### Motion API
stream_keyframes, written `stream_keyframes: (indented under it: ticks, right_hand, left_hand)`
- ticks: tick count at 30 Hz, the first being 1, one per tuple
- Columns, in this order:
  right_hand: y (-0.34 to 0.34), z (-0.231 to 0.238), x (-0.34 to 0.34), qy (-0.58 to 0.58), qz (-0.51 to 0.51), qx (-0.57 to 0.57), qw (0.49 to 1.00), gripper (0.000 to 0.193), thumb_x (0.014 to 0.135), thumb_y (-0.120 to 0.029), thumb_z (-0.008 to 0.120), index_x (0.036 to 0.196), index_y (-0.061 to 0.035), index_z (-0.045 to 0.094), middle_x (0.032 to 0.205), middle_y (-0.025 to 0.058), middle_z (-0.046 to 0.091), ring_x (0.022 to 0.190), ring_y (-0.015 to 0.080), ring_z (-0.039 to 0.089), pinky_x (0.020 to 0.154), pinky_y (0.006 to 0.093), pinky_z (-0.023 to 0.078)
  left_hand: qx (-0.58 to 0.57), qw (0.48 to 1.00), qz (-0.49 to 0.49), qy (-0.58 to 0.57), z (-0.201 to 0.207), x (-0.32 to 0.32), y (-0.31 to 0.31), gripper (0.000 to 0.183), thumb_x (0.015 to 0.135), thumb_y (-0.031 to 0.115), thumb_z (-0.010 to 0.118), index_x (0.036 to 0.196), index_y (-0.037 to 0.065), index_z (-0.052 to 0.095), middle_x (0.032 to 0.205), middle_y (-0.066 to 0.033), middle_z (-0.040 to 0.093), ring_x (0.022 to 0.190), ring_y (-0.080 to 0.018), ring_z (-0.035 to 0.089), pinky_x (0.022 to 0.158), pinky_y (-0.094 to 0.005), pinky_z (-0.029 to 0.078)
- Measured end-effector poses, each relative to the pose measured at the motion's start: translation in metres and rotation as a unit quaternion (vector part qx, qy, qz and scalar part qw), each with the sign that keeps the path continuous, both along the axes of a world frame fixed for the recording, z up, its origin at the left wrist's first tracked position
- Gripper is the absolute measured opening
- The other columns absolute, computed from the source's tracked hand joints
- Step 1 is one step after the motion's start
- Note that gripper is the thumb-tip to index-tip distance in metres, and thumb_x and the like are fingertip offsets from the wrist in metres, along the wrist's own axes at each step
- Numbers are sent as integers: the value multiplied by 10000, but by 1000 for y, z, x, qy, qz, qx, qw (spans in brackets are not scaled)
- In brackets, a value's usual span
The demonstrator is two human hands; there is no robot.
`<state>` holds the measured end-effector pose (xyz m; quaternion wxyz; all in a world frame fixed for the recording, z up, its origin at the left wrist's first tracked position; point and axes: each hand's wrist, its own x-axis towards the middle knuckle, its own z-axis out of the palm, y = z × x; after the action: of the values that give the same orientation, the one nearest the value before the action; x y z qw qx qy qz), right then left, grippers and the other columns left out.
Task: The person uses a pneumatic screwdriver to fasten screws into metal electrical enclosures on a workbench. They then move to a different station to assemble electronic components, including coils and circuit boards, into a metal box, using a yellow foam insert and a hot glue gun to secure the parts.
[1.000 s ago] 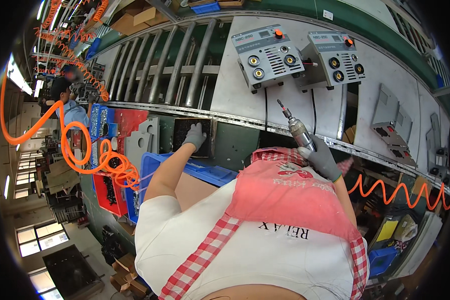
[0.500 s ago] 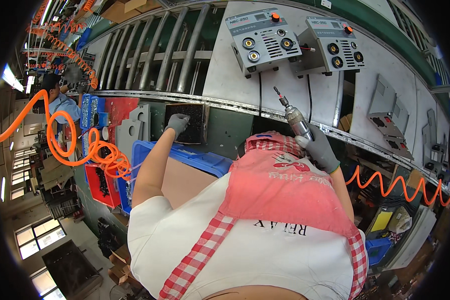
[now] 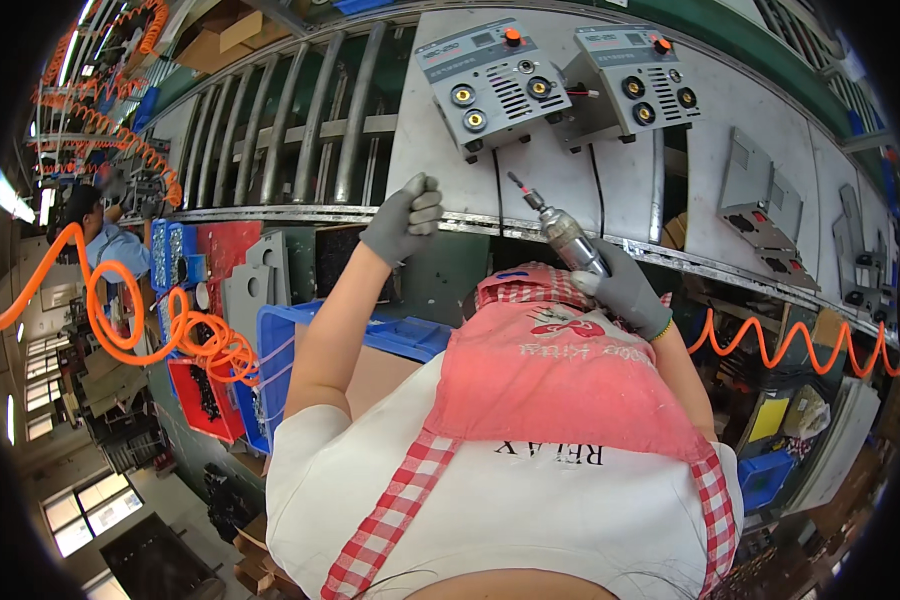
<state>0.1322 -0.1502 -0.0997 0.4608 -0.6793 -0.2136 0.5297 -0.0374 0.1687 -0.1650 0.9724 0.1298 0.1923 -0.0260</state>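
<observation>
Grey-gloved right hand [image 3: 627, 292] curls snugly round a silver, cylindrical metal power driver [image 3: 568, 238], probably hefty, rigid and slick, best held by its thick barrel.

The left hand [image 3: 404, 220] is curled over its own palm — whether anything small lies inside cannot be told. The left forearm [image 3: 342, 320] covers part of the dark tray [image 3: 332, 255] beyond it, and the right hand [image 3: 630, 290] hides the grip of the driver [image 3: 570, 242]. Far left, a co-worker [image 3: 115, 252] shows small and blurred; the black pieces [image 3: 208, 392] in the red bin [image 3: 192, 408] are too tiny to identify.
</observation>
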Motion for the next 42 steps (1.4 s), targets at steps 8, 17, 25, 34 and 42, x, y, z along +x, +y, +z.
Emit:
stream_keyframes:
  ticks: [8,17,25,34,42]
  right_hand:
    - [4,19,2,-41,6,46,998,594,729,-361,747,1171,-4,574,959,63,617,837,131,559,765,291,462]
    - [0,7,10,2,36,19,999,633,727,-444,750,1136,5,576,957,90,610,848,156,573,761,311,469]
    - [-3,-16,5,-18,38,-5,999,670,739,-479,725,1164,13,565,944,106,612,850,167,579,765,314,471]
    - [-4,-21,7,-24,-12,59,998,516,759,-374,732,1076,-9,551,804,41,571,665,82,537,571,238,442]
    - [-7,-27,22,38,-130,35,990,462,794,-382,722,1037,-23,562,652,3,538,503,67,499,452,224,408]
  left_hand:
    - [165,985,17,46,38,78,-67,242,1005,301,458,972,83,558,645,55,364,475,-34,255,388,-169,220]
    - [496,860,95,81,42,71,-93,273,999,261,465,995,2,552,658,26,443,510,-24,342,430,-181,269]
    - [457,875,79,135,22,69,-98,255,1003,224,463,1026,-20,536,686,0,481,499,-48,356,436,-190,290]
    - [496,856,50,137,29,84,-89,257,953,260,555,942,12,623,692,3,541,509,-26,394,434,-171,293]
    - [619,765,-135,118,68,121,-66,442,863,466,619,797,39,711,662,24,551,570,-49,443,508,-208,358]
